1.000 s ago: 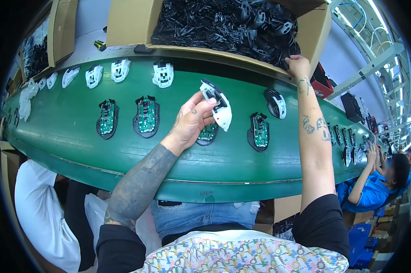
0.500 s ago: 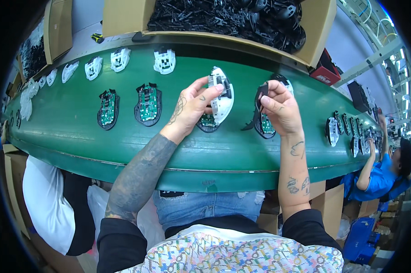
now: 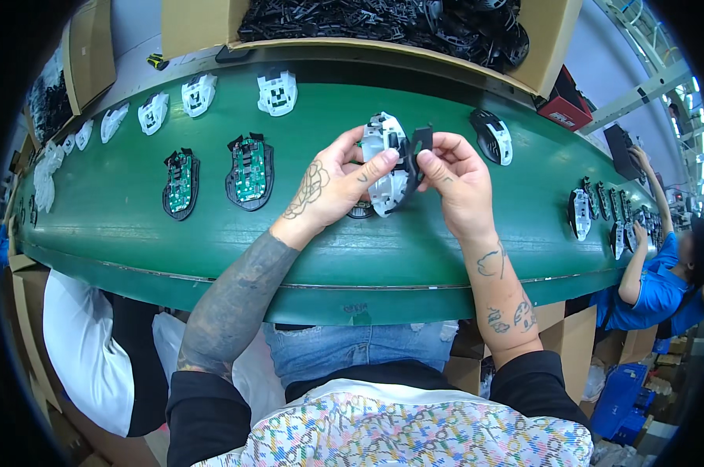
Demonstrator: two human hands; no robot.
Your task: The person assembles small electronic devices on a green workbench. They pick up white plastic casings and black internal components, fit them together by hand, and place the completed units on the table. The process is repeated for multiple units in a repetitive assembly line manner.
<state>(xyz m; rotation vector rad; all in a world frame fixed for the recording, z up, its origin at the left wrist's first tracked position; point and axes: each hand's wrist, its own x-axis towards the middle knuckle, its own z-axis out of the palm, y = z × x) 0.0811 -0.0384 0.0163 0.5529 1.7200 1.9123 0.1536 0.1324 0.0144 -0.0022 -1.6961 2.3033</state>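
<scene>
My left hand (image 3: 332, 177) grips a white mouse shell (image 3: 381, 196) above the green belt, thumb on its inner side. Thumb and fingers of my right hand (image 3: 462, 191) pinch a thin black plastic side piece (image 3: 422, 140), which is against the shell's right edge. Whether the two parts are joined cannot be seen. Partly hidden below the shell lies a dark mouse base (image 3: 360, 211). Left of my hands rest two black bases with green circuit boards, one nearer (image 3: 250, 175) and one farther left (image 3: 181, 185).
Several white shells (image 3: 277, 93) line the belt's far left side. A black-and-white mouse shell (image 3: 492, 138) lies right of my hands. An open carton (image 3: 539, 58) of black parts stands behind the belt. At far right, a person in blue (image 3: 640, 280) reaches over more mouse parts (image 3: 579, 214).
My right hand has moved left, bringing the black side piece up against the white shell. The shell has turned so its inside shows more. My left hand keeps its hold.
</scene>
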